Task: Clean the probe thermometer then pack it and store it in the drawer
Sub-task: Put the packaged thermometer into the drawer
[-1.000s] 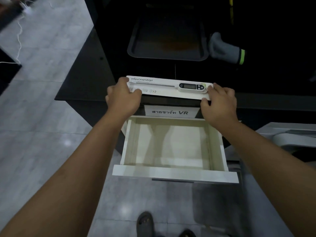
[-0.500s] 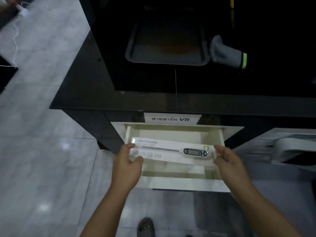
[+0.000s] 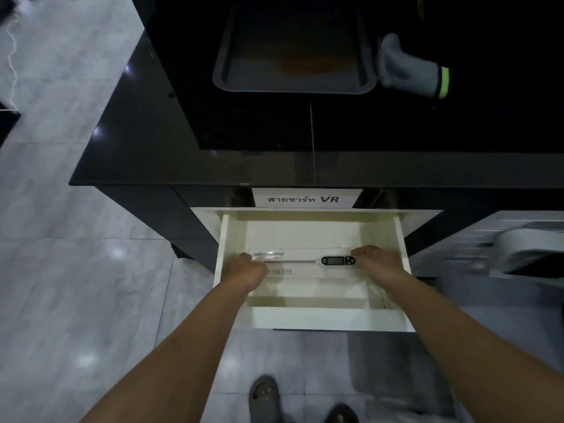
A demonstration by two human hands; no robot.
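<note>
The probe thermometer, white with a dark display and a thin metal probe, lies in its clear labelled pack. The pack sits low inside the open white drawer, lengthwise from left to right. My left hand grips the pack's left end. My right hand grips its right end, beside the thermometer's head. Both hands reach down into the drawer, and their fingertips are partly hidden by the pack.
A dark counter lies above the drawer, with a grey baking tray and a grey glove with a green cuff on it. A paper label hangs on the counter front. A grey appliance stands to the right. My sandalled feet are below.
Both hands carried the packed thermometer from the counter's front edge down into the open drawer, where it now rests low near the drawer floor.
</note>
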